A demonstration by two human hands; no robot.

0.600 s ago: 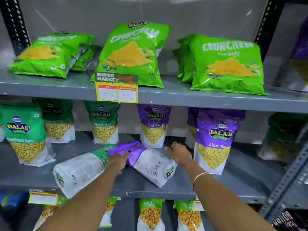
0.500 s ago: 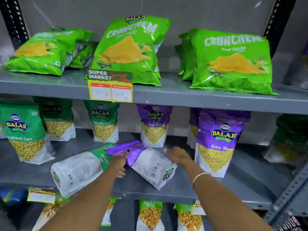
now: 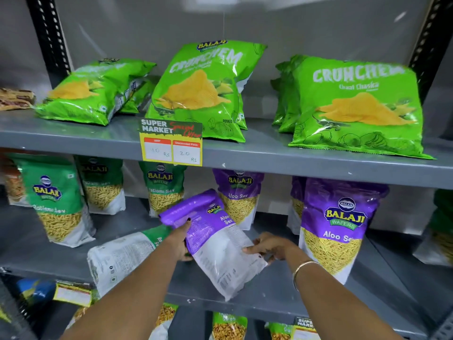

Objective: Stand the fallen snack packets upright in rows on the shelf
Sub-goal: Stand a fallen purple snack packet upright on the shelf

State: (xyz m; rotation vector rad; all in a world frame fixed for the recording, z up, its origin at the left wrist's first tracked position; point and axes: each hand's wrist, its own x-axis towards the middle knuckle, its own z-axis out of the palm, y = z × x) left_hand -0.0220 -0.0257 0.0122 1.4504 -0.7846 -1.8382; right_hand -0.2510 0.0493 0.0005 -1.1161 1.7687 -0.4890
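On the middle shelf (image 3: 269,298), head view: purple packet (image 3: 215,241) tilted, back side out, pinched at its left edge by left hand (image 3: 177,241), steadied low right by right hand (image 3: 267,246), fingers curled on film. Likely slips on slick plastic; could knock standing purple packet (image 3: 335,227) or topple again. Green packet (image 3: 122,258) lying beside, untouched.

Purple Aloo Sev packets (image 3: 337,224): four (one in the fingers (image 3: 182,229)). Green Ratlami Sev packets (image 3: 52,200): four, one lying left of the fingers. Crunchem bags (image 3: 358,106): three front faces.
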